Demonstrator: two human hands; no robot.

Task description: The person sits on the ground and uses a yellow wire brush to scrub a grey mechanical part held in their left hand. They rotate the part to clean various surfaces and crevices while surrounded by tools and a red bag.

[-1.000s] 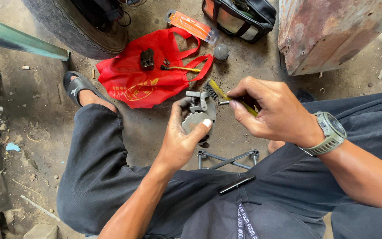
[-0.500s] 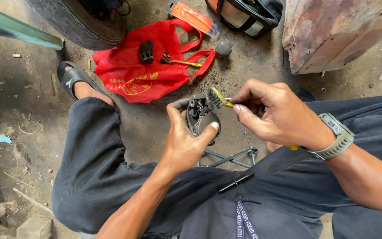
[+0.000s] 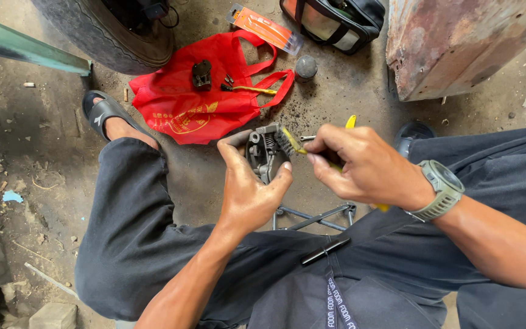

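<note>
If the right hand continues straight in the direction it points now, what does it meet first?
The right hand points left, so it would probably first meet the grey metal part held in the left hand; its brush already seems to touch it.

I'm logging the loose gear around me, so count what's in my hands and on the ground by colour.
Red: 1, the cloth bag.
Orange: 1, the flat tool pack.
Yellow-handled: 2, the wire brush in the right hand and a small tool on the bag.
Grey metal: 2, the mechanical part in the left hand and the folding frame.
Black: 2, the pouch and the small block.
Total: 8.
</note>
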